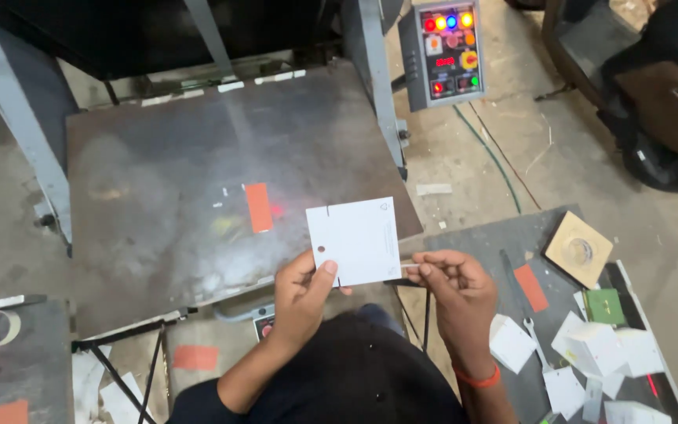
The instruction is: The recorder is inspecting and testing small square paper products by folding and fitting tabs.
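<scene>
Card, white and square, is held above the metal counter: left hand pinches its lower edge, right hand grips what looks like a thin strip at its side.

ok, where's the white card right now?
Centre of the head view: white card pinched by left hand, right hand at its lower right edge, over the metal plate.

Two hands, one white card, one wrench, one control panel.
</scene>
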